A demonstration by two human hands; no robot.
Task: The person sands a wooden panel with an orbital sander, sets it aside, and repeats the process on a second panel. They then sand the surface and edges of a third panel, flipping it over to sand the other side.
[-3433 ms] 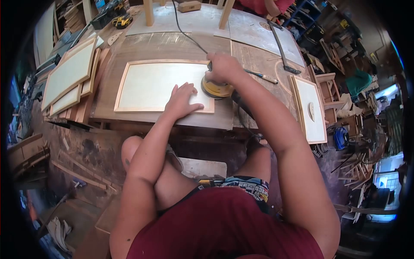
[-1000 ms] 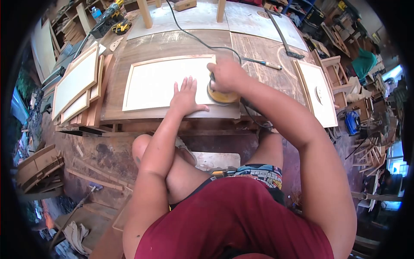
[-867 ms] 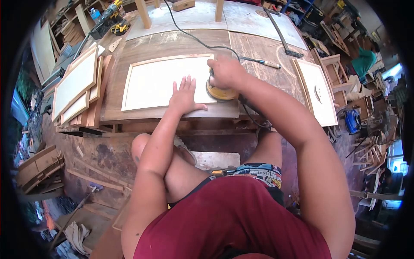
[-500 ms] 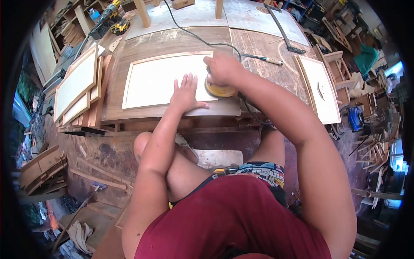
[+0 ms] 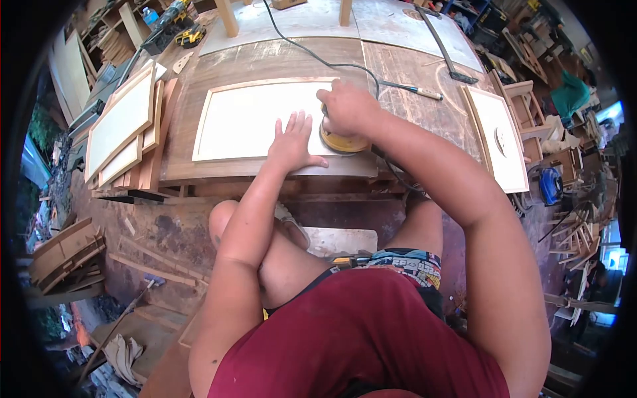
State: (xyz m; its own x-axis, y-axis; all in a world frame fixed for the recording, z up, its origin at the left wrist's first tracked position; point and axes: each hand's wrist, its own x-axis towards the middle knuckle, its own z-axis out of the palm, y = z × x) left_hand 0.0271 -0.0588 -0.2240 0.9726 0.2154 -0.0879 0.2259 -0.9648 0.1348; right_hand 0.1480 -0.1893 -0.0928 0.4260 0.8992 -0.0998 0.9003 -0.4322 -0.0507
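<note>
At the center of the frame, the left hand lies on the framed panel, its fingers apart and its thumb over the near edge. The right hand grips the top of the yellow sander, fingers curled around it, at the panel's right end. A dark cord crosses the workbench above. Stacked panels lie at left; another panel lies at right.

Yellow sander on framed panel
</note>
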